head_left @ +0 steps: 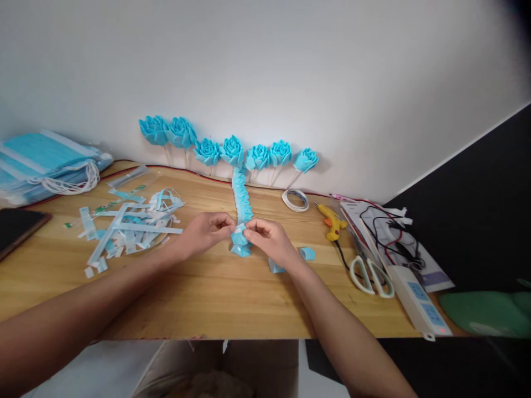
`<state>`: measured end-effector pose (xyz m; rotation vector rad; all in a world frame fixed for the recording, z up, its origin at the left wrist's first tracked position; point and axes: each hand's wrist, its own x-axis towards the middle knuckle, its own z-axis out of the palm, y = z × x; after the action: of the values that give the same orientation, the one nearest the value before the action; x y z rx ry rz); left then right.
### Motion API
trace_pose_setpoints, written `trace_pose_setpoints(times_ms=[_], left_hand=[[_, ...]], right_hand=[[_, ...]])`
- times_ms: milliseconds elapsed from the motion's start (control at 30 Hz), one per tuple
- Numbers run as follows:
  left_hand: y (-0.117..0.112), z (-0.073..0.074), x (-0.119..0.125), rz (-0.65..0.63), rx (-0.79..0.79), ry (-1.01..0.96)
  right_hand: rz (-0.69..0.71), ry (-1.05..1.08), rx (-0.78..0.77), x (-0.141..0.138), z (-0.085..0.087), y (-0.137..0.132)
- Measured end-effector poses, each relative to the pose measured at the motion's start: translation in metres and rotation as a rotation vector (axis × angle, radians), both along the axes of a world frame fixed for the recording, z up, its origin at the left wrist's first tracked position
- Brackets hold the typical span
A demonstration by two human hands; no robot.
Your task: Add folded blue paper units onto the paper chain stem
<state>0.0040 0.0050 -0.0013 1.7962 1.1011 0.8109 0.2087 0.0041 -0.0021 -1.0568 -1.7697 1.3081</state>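
My left hand [209,229] and my right hand [267,236] meet over the middle of the table, both closed in a pinch. Between the fingertips is a small light-blue fabric petal [238,231]. Just beyond and below my hands runs a long row of overlapping blue fabric petals [241,193], its near end showing under my fingers. Another blue piece [276,266] lies partly hidden beneath my right wrist. To the right of that wrist sits one more loose blue petal [307,254].
Several blue fabric flowers [207,150] on sticks lean against the wall. Strip scraps [124,226] and stacked face masks [45,160] lie left. On the right are a wire coil [296,200], yellow glue gun [331,222], scissors [370,276] and power strip [421,304].
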Motion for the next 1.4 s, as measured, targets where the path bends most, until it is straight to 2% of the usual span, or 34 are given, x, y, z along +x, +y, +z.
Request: trace_pose_setpoints(times_ms=[267, 433, 500, 600, 667, 767, 967, 1400], left_hand=[[-0.003, 0.005, 0.000, -0.026, -0.043, -0.054], [-0.001, 0.001, 0.001, 0.004, -0.028, -0.050], [0.000, -0.002, 0.001, 0.052, -0.010, -0.029], [0.001, -0.004, 0.001, 0.128, 0.005, -0.007], [0.002, -0.004, 0.001, 0.145, 0.020, 0.004], [0.001, -0.004, 0.001, 0.120, 0.046, 0.028], [-0.005, -0.007, 0.002, 0.056, 0.100, 0.023], [-0.007, -0.007, 0.003, 0.014, 0.308, 0.027]], right_hand=[[-0.051, 0.009, 0.033, 0.001, -0.002, 0.001], [-0.077, -0.025, 0.059, 0.002, -0.004, 0.003], [-0.188, -0.042, 0.170, 0.001, -0.002, 0.002], [-0.369, -0.161, 0.493, -0.001, 0.004, -0.003], [-0.347, -0.271, 0.669, -0.003, 0.007, -0.007], [-0.229, -0.395, 0.789, -0.006, 0.006, -0.009], [-0.199, -0.525, 0.805, -0.006, 0.002, -0.006], [-0.148, -0.462, 0.749, -0.006, 0.000, -0.005]])
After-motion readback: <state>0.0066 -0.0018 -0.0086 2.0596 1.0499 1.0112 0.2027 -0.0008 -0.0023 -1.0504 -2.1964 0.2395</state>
